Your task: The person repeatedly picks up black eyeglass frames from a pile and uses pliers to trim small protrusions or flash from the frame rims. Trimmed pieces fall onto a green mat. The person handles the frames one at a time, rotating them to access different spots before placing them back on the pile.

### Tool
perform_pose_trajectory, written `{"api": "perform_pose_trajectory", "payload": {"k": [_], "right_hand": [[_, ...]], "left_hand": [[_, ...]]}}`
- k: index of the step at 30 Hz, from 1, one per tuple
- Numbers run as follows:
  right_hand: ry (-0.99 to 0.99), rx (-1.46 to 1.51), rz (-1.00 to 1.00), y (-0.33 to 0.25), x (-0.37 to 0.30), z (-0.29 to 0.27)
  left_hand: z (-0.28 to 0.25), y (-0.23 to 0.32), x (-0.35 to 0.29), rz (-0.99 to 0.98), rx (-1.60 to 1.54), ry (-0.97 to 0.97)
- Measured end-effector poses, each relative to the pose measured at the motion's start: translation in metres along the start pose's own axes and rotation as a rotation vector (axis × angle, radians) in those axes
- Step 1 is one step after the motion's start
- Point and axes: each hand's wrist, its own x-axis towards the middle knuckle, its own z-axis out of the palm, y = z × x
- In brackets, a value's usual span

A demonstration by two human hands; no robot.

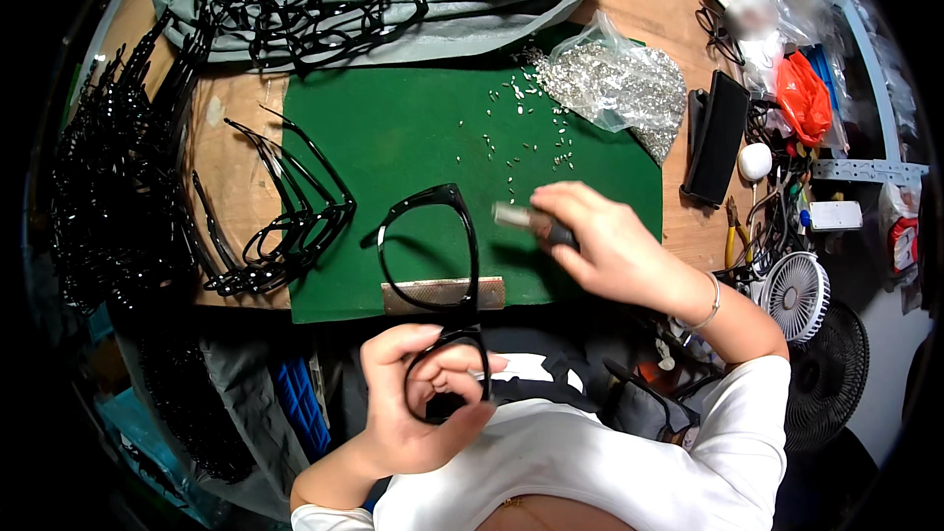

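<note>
The left hand's (418, 398) grip is holding a black frame (473, 246) over the mat's (393, 128) near edge; the right hand (600, 246) is clutching a tool (536, 223). Loose bits (520, 110) are lying unused; whether the other frames (339, 208) are awaiting work, I can't tell.

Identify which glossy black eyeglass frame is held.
The single glossy black eyeglass frame in the left fingers; the other frames, stacked or heaped, are untouched by either hand.
</note>
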Motion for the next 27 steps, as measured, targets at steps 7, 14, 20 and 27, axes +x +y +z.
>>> {"api": "perform_pose_trajectory", "payload": {"k": [7, 14, 20, 27], "right_hand": [[0.098, 0.014, 0.248, 0.012, 0.035, 0.021], [0.043, -0.173, 0.174, 0.009, 0.041, 0.025], [0.074, 0.424, 0.284, -0.041, 0.019, 0.000], [0.199, 1.064, 0.382, -0.060, 0.007, 0.020]], "left_hand": [[0.008, -0.002, 0.010, -0.352, -0.222, 0.042], [0.001, -0.012, 0.007, -0.499, -0.166, 0.096], [0.014, -0.023, 0.020, -0.243, -0.049, 0.253], [0.028, -0.028, 0.029, -0.128, 0.050, 0.267]]}}
